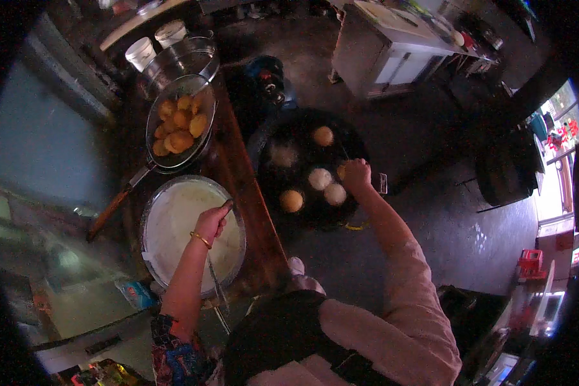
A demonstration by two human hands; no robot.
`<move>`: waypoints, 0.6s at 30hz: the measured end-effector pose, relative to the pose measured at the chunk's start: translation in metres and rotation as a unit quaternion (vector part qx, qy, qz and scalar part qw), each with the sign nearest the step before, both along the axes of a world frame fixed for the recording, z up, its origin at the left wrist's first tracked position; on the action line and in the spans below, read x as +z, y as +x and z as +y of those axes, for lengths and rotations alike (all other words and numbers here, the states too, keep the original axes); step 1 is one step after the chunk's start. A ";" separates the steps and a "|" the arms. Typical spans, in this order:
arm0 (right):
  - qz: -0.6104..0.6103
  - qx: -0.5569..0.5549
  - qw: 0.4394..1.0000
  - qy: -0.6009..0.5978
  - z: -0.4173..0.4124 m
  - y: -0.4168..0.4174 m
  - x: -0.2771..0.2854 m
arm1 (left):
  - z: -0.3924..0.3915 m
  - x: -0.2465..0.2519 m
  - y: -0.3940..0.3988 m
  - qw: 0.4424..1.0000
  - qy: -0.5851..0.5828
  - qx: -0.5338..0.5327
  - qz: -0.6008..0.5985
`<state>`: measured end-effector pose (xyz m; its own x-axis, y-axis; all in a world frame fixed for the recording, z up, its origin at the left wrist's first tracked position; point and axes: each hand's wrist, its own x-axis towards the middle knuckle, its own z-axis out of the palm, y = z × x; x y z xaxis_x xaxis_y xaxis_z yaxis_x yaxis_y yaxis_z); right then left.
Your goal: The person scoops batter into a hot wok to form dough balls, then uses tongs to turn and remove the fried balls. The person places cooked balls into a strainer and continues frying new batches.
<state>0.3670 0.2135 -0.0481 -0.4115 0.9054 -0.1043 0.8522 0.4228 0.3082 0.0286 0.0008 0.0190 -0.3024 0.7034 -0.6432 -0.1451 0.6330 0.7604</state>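
Note:
My left hand (214, 223), with a gold bangle at the wrist, is closed on a dark handle over a wide metal basin (147, 241) of pale batter (178, 207). My right hand (357, 173) is over the right side of a large black wok (299, 219), closed on a thin metal tool (345, 153) whose far end I cannot make out. In the wok lie several round fritters, such as a golden one (291, 200) at the lower left, a browned one (323, 136) near the top and a pale one (320, 179) in the middle. Another golden piece shows beside my right hand.
A long-handled strainer (215, 103) holding browned fritters (181, 140) rests beyond the basin. Behind it are a metal pot (205, 50) and two white tubs (141, 54). The wooden table edge (255, 207) runs between basin and wok. A cabinet (366, 58) stands farther off.

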 end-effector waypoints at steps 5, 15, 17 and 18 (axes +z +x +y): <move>0.065 -0.055 0.995 -0.047 0.017 -0.005 -0.015 | -0.008 -0.005 -0.003 0.999 0.005 0.026 -0.021; 0.388 -0.206 0.883 -0.166 0.010 0.095 -0.017 | -0.004 -0.009 -0.006 1.000 -0.011 0.011 -0.025; 0.378 -0.233 0.885 -0.143 0.008 0.107 -0.026 | -0.004 -0.011 -0.005 1.000 -0.013 0.002 -0.025; 0.374 -0.231 0.887 -0.143 0.008 0.112 -0.030 | -0.002 -0.006 -0.004 1.000 -0.021 -0.001 -0.020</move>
<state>0.4785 0.2211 -0.0779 -0.0551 0.9761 -0.2104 0.8756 -0.0541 -0.4800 0.0249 -0.0011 0.0134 -0.2747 0.6759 -0.6839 -0.1742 0.6645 0.7267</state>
